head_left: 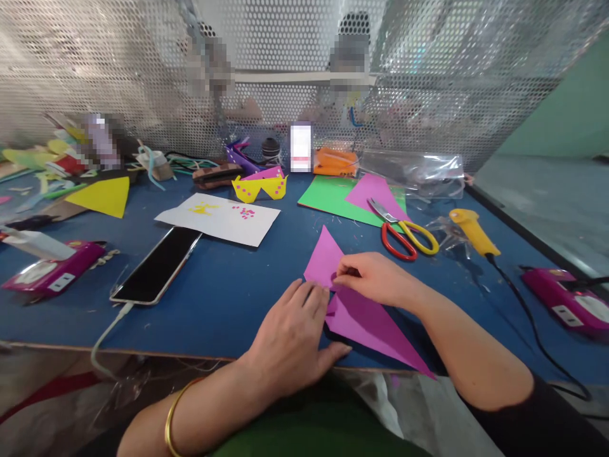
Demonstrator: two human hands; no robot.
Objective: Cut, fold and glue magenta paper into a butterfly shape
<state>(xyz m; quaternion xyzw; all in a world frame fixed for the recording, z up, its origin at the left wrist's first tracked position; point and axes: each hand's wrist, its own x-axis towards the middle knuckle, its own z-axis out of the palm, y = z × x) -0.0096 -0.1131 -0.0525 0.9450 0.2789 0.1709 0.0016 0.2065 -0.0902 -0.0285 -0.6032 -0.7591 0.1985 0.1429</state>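
A folded magenta paper piece (375, 324) lies near the table's front edge, with one pointed end toward the back and another toward me. My left hand (295, 330) rests flat beside its middle, fingers stretched out together and thumb apart, the fingertips touching the paper. Over the narrow middle of the piece, my right hand (371, 276) is curled with thumb and forefinger pinched together at the paper. The exact spot between those fingertips is partly hidden. Scissors (404, 235) with red and yellow handles lie open behind my right hand, partly on green paper (328, 197).
A yellow dotted paper mask (259, 189) stands behind a white sheet (221, 219) with small cutouts. A phone (159, 266) on a cable lies left. A yellow glue gun (473, 233) and a magenta power strip (571, 301) are at right. Perforated metal sheeting (285, 38) closes the back.
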